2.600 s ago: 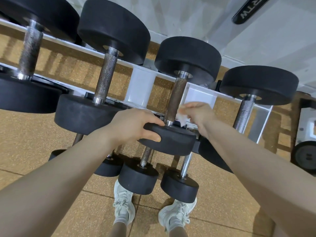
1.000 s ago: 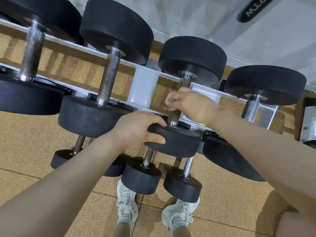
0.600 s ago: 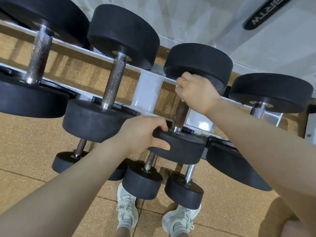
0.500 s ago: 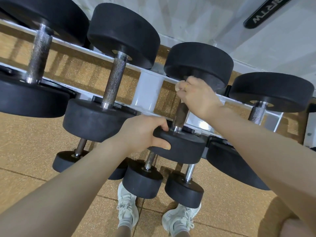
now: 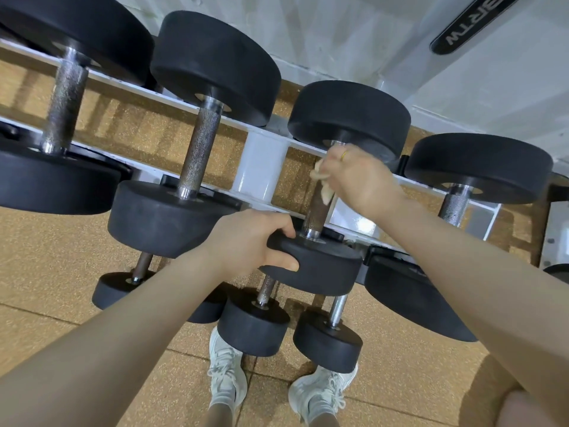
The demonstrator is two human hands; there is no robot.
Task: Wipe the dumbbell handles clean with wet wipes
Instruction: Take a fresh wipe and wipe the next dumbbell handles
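Your right hand [image 5: 358,180] covers the upper stretch of the dumbbell handle [image 5: 316,212], and most of the wet wipe [image 5: 324,186] is bunched out of sight inside your fingers, so you cannot tell how far it wraps round the bar. Your left hand [image 5: 249,245] hides the near-left edge of the front weight head [image 5: 314,263]. The leftmost dumbbell [image 5: 61,112] is cut by the left and top edges. Your right forearm blocks part of the white rack [image 5: 260,167] and the inner face of the far-right dumbbell's near head [image 5: 409,300]. The lettering on the black label [image 5: 462,29] is mirrored and cropped. Your shoes [image 5: 226,377] are partly hidden by the lower dumbbells.
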